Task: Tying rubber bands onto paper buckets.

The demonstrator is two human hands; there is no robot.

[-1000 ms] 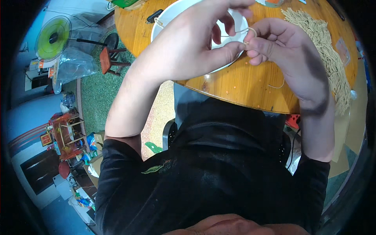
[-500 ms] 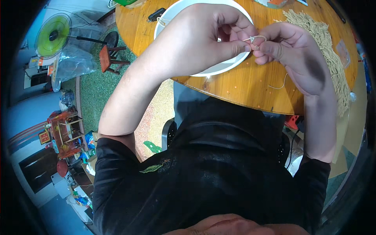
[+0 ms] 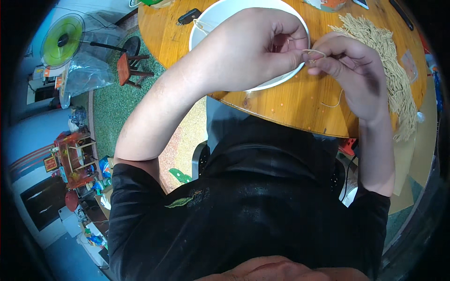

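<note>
Tan string (image 3: 315,51), thin and limp, is being pinched by closed left hand (image 3: 262,51) and right hand (image 3: 349,70); best gripped near its ends.

The left hand (image 3: 255,47) covers much of the white bowl (image 3: 206,23), hiding its inside. The thin strand (image 3: 313,50) vanishes among the fingers (image 3: 328,65), its ends untraceable. The picture's top edge cuts off the counter (image 3: 290,103) and the small things there.
</note>
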